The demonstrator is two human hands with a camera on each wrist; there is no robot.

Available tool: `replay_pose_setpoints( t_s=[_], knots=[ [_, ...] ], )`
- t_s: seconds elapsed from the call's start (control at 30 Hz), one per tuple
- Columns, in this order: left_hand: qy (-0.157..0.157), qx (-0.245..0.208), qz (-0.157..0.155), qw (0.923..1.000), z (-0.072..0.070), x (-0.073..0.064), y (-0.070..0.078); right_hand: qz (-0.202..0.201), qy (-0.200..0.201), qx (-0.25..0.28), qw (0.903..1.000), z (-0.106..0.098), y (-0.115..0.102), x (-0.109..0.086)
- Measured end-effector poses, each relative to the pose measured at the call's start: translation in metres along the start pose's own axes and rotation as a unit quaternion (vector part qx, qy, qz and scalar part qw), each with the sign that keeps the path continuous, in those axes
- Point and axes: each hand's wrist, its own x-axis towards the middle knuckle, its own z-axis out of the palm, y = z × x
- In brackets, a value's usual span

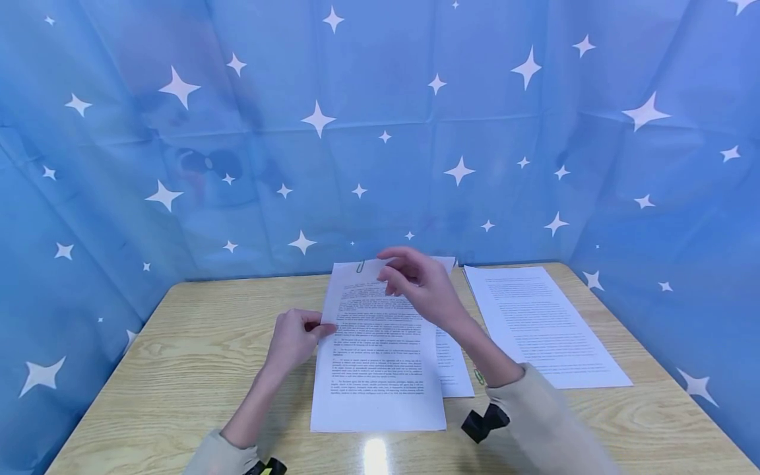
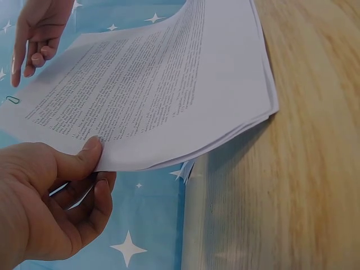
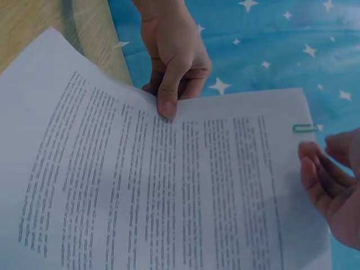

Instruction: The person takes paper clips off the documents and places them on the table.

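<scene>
My left hand pinches the left edge of a small sheaf of printed paper, thumb on top and fingers underneath. In the left wrist view the sheaf bows and its several sheets fan slightly at the lower edge. A green paper clip sits on the top edge, near the left corner. My right hand hovers by that top edge, to the right of the clip, with its fingers loosely bent. In the right wrist view a small gap shows between the right fingertips and the clip, and nothing is held.
Behind the sheaf, more printed paper lies on the wooden table. A green paper clip is beside it, near the right forearm. Another printed stack lies farther right. A blue star-patterned curtain hangs along the back edge.
</scene>
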Motion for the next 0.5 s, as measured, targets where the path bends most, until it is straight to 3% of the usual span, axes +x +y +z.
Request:
replay_pose_setpoints(
  t_s=[0.5],
  knots=[
    [-0.008,0.006,-0.002,0.9999,0.000,0.000,0.000,-0.017,-0.001,0.028,0.9995,0.018,-0.004,0.008]
  ],
)
